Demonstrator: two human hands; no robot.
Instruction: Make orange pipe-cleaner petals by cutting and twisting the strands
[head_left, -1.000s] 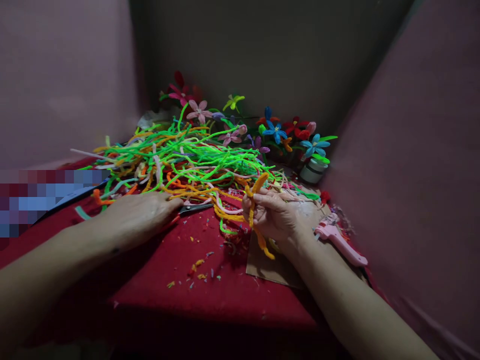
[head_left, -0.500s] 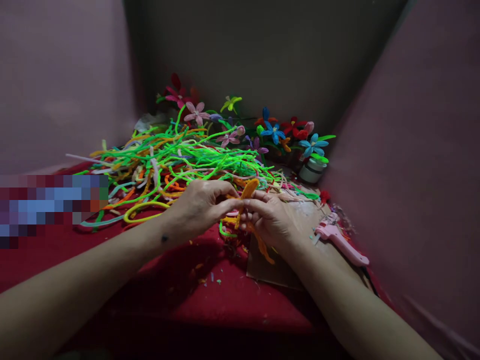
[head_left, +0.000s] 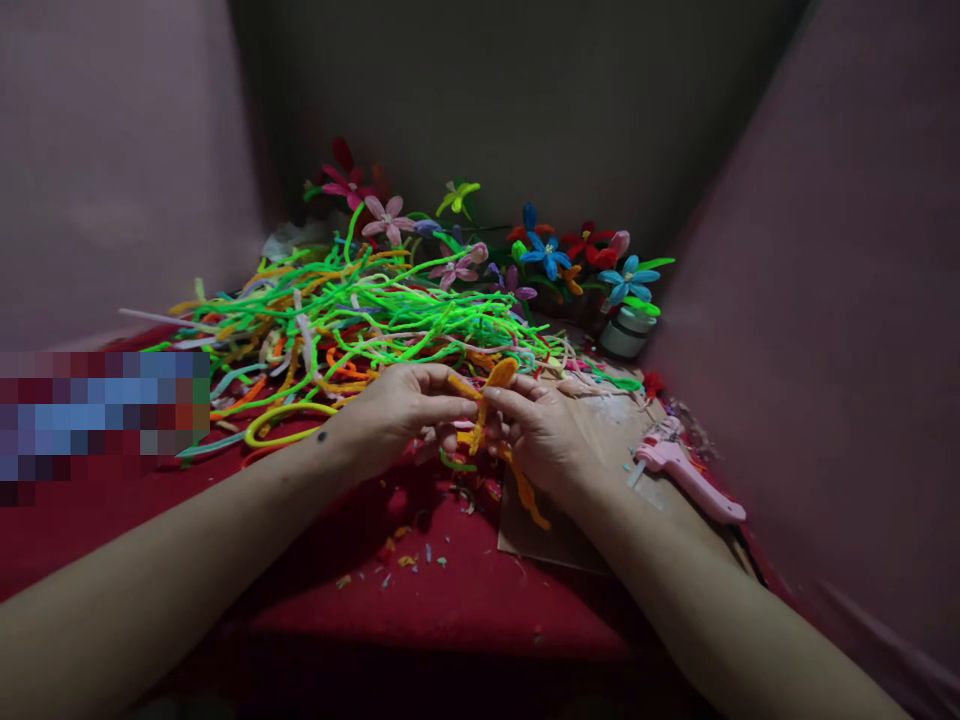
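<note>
Between my two hands is an orange pipe-cleaner piece (head_left: 501,374) with several petal-like lobes; one points up and another hangs down past my right palm. My right hand (head_left: 547,430) pinches its middle between thumb and fingers. My left hand (head_left: 397,410) is closed with thumb and forefinger on a thin orange part at the left of the same piece. The fingers partly hide where the lobes join. Just behind my hands lies a heap of pipe cleaners (head_left: 420,325), mostly bright green, with orange, yellow and pale ones among them.
Finished pipe-cleaner flowers (head_left: 547,256) stand along the back. A lidded jar (head_left: 628,334) is at the back right. On a brown board (head_left: 540,540) at the right lies a pink glue gun (head_left: 690,480). Small scraps (head_left: 409,560) dot the red cloth (head_left: 360,610). A blurred patch covers the left.
My left fingers have drawn slightly left from the centre of the orange piece, showing a thin orange strand at their tips. My right hand keeps its pinch. The view has shifted slightly.
</note>
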